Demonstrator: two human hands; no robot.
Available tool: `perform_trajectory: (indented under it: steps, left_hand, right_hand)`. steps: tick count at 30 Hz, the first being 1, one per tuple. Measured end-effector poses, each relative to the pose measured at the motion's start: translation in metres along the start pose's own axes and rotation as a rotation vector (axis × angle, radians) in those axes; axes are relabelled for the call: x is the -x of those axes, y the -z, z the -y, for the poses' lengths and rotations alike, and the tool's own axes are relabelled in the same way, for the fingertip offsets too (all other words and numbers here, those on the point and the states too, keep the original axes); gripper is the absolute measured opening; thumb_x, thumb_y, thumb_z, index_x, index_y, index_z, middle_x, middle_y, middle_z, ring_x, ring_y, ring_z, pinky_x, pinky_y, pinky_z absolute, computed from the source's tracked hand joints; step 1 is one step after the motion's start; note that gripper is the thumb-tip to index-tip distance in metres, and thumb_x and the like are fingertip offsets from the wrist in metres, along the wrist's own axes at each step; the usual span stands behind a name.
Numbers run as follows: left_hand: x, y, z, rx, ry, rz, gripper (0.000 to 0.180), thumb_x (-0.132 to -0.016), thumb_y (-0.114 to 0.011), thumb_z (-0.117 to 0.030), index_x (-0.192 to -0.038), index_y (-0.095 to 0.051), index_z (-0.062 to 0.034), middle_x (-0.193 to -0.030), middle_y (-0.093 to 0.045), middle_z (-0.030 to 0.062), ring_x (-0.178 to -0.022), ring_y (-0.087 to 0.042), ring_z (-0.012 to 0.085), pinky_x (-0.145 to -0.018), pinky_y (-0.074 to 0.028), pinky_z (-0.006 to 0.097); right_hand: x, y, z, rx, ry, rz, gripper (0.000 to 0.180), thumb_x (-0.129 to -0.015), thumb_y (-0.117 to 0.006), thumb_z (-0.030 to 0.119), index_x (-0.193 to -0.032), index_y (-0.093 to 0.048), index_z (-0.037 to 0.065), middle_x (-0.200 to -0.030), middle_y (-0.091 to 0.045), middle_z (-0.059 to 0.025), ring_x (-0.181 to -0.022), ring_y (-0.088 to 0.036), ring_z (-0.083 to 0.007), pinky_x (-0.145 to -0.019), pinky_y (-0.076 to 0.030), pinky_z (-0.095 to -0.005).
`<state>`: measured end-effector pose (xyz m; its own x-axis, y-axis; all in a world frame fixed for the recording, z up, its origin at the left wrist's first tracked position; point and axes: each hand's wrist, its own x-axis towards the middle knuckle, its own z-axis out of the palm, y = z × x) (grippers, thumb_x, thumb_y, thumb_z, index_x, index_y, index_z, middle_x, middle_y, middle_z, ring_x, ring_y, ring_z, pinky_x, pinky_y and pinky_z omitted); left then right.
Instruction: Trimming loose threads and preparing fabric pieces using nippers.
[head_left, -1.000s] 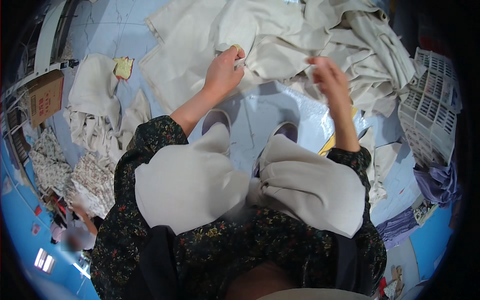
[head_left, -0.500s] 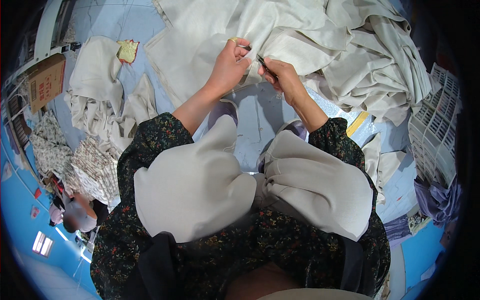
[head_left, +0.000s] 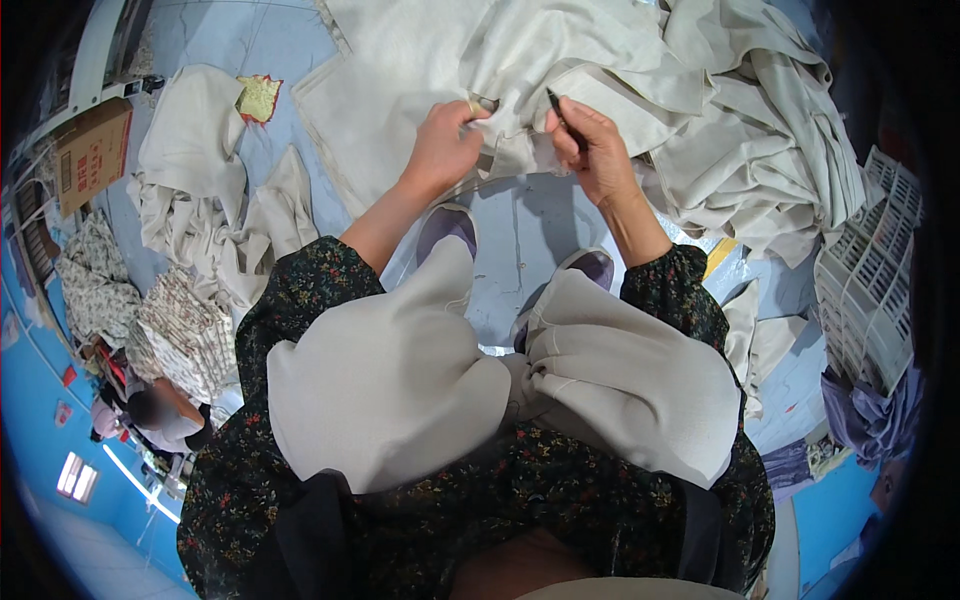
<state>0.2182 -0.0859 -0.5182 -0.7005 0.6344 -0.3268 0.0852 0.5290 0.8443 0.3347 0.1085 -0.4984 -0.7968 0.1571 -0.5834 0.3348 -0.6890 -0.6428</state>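
A wide spread of off-white cloth [head_left: 400, 90] lies on the floor in front of my feet. My left hand [head_left: 447, 145] is closed on a gathered part of it near the front edge, with a yellowish band on one finger. A small dark patch shows at those fingertips, too small to make out. My right hand [head_left: 592, 150] grips a small black pointed tool [head_left: 555, 102], its tip pointing away from me. Its kind is hard to tell because the fingers cover most of it. That hand is over the cloth's front edge, to the right of my left hand.
Crumpled off-white cloth [head_left: 190, 140] lies at the left, near a yellow scrap [head_left: 259, 99] and a cardboard box [head_left: 95, 158]. Folded patterned fabric [head_left: 188, 335] is stacked nearer me. A white plastic crate [head_left: 870, 270] stands at the right. Another person [head_left: 165, 415] is at the far left.
My right hand has moved right and turned its black tool tip upward, away from my left hand. My left hand has shifted slightly left and nearer me, its fingers drawn in more.
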Motion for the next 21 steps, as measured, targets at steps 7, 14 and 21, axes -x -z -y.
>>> perform_trajectory:
  steps: [7, 14, 21]
  left_hand:
    - [0.031, -0.024, -0.010, -0.368, -0.482, 0.049, 0.030, -0.072, -0.065, 0.009, -0.101, -0.061, -0.0005, -0.098, -0.059, 0.0135, -0.099, -0.055, 0.0345, -0.082, -0.050, 0.042]
    - [0.031, -0.026, -0.022, -0.556, -0.655, 0.032, 0.025, -0.073, -0.062, 0.002, -0.098, -0.064, -0.0017, -0.094, -0.060, 0.0068, -0.093, -0.059, 0.0248, -0.073, -0.055, 0.034]
    - [0.029, -0.026, -0.026, -0.622, -0.673, 0.071, 0.012, -0.075, -0.061, -0.004, -0.087, -0.062, -0.0037, -0.086, -0.058, 0.0055, -0.089, -0.060, 0.0221, -0.070, -0.055, 0.032]
  right_hand:
    - [-0.029, -0.021, 0.013, 0.747, 0.090, 0.124, 0.041, -0.096, -0.053, 0.040, -0.094, -0.074, 0.005, -0.070, -0.058, -0.0032, -0.066, -0.052, -0.0146, -0.061, -0.038, -0.0283]
    - [-0.056, -0.019, 0.011, 1.344, -0.172, 0.122, 0.048, -0.087, -0.052, 0.046, -0.081, -0.074, 0.004, -0.085, -0.073, -0.0136, -0.083, -0.068, -0.0334, -0.081, -0.052, -0.0391]
    - [-0.079, -0.012, 0.000, 1.034, -0.206, 0.193, 0.038, -0.088, -0.062, 0.036, -0.076, -0.072, 0.001, -0.078, -0.071, -0.0145, -0.074, -0.064, -0.0258, -0.074, -0.049, -0.0354]
